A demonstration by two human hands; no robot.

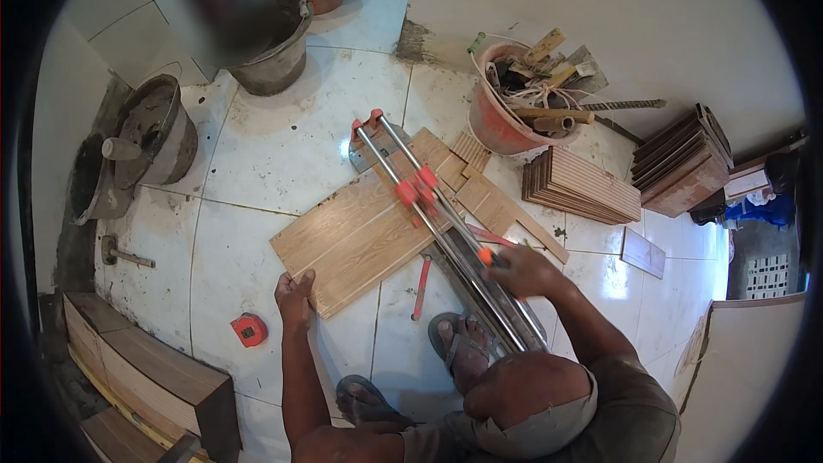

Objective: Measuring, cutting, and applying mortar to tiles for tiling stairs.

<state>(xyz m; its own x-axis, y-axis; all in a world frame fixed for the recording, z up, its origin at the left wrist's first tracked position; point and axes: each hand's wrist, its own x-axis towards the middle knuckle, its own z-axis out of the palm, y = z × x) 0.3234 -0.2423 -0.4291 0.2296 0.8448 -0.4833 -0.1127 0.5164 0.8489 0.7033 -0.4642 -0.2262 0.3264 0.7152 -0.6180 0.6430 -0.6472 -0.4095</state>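
A wood-look tile (343, 244) lies slanted across the bed of a manual tile cutter (384, 157), under its two steel rails and red carriage. My left hand (296, 296) grips the tile's near left corner, thumb on top. My right hand (519, 271) is closed around the cutter's handle, whose orange part (486, 255) shows at the fingers; the grip is a little blurred. Cut tile pieces (493, 201) lie beyond the rails on the right. A red bar (421, 288) sticks out beside the cutter, near my sandalled foot.
A red tape measure (249, 330) and a hammer (129, 255) lie on the white floor at left. Mortar buckets (176, 141) stand behind them. At the far right are a tool-filled bucket (489, 120) and tile stacks (583, 186). A tiled step (154, 369) borders the lower left.
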